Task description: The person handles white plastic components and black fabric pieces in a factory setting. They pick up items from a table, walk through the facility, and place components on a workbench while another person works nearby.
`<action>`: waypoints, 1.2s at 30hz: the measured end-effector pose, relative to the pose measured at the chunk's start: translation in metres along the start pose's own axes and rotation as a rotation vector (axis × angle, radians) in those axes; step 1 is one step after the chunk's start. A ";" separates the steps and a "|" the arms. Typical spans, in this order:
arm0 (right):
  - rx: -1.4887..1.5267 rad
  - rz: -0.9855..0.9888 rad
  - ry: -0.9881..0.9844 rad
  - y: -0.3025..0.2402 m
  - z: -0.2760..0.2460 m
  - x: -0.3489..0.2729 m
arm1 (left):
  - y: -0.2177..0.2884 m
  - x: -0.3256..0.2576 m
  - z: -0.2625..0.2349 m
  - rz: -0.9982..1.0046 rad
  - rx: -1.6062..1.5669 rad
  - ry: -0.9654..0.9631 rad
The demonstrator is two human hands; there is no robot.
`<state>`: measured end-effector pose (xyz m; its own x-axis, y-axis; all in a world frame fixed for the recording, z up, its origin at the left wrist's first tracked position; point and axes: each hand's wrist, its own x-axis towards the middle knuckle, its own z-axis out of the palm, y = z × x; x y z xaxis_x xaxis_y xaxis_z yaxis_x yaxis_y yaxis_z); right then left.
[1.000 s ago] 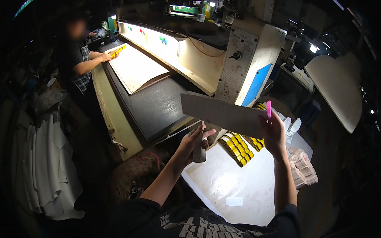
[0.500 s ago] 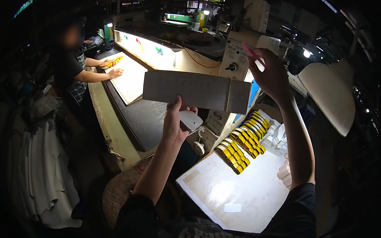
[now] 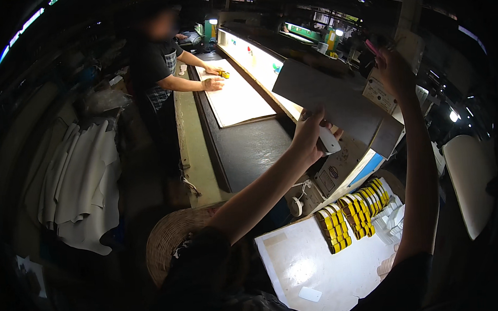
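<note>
My left hand (image 3: pixel 310 135) is closed on the lower edge of a long grey board (image 3: pixel 332 93), its thumb on the near face. The board is tilted, with a crosswise line near its right end. Held in the same hand under it is a small white plate (image 3: pixel 330 140) with rounded corners and a small hole. My right hand (image 3: pixel 396 74) is raised at the upper right, beyond the board's right end. Its fingers pinch a slim pink stick (image 3: pixel 371 47), perhaps a pen; its kind is unclear.
Below lies a white-topped table (image 3: pixel 287 259) bearing rows of yellow-and-black looped bands (image 3: pixel 334 228), white pieces (image 3: pixel 390 222) and a loose white plate (image 3: pixel 310 294). A wicker basket (image 3: pixel 166 242) stands left of it. A co-worker (image 3: pixel 150 65) handles yellow pieces at a lit bench (image 3: pixel 249 150). White sheets (image 3: pixel 89 179) hang left.
The view has turned left, so the scene sits further right. The board has tilted more, its right end lower. Both hands keep their holds. The co-worker's hands have moved closer together.
</note>
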<state>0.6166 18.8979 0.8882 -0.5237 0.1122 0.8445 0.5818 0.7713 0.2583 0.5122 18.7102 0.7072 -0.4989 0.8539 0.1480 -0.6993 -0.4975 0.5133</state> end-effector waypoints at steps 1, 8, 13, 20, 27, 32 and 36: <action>0.097 0.020 -0.018 0.003 0.002 0.004 | 0.002 0.005 0.006 0.010 0.010 -0.027; 0.606 0.112 -0.098 0.027 -0.002 0.011 | -0.004 0.049 0.053 0.103 0.017 -0.204; 0.823 0.100 -0.080 0.053 0.023 0.020 | -0.012 0.078 0.067 0.105 -0.005 -0.310; 0.591 0.172 0.021 0.038 0.011 0.018 | -0.018 0.094 0.061 0.145 0.003 -0.326; 0.647 0.282 -0.024 0.028 -0.001 0.011 | -0.015 0.104 0.061 0.196 0.057 -0.395; 0.600 0.287 -0.050 0.025 -0.008 0.011 | -0.014 0.111 0.064 0.222 0.027 -0.476; 0.501 0.255 -0.118 0.013 -0.021 0.013 | -0.007 0.104 0.077 0.132 0.133 -0.322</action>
<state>0.6307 18.8964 0.9123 -0.4878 0.3807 0.7855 0.3476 0.9102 -0.2253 0.5047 18.8146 0.7838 -0.3790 0.7988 0.4672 -0.5566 -0.6001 0.5745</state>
